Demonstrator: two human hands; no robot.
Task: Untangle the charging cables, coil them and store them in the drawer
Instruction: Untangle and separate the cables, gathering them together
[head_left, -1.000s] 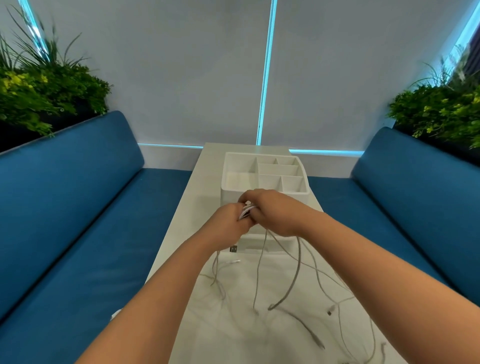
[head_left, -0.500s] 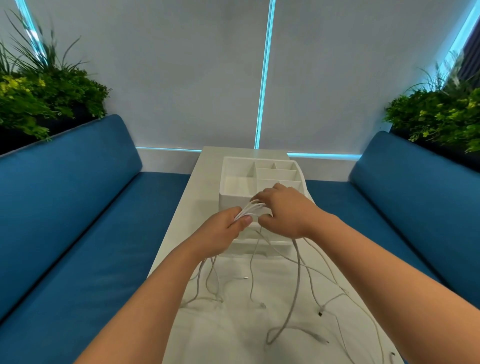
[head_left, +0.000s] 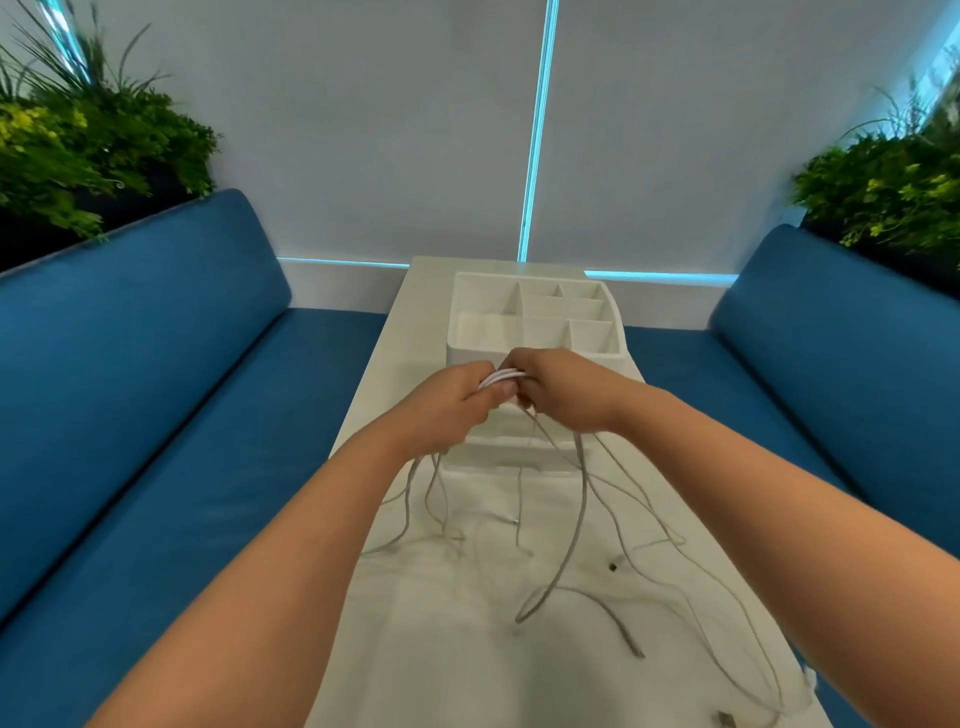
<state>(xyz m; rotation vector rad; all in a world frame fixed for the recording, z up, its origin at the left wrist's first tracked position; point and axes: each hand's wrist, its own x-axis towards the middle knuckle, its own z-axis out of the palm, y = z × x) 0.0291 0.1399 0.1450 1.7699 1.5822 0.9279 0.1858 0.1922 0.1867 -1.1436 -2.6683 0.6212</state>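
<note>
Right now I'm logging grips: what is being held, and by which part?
Both hands, left hand and right hand, grip the white cables at their bunched upper loops; the loose ends hang down onto the table.

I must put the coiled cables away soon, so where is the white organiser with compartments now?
In the head view the white organiser stands on the white table at its far end, centred between the two blue benches, just beyond the hands.

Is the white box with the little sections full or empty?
Empty, as far as shown: the organizer tray has bare white compartments; hands hide its near edge.
</note>
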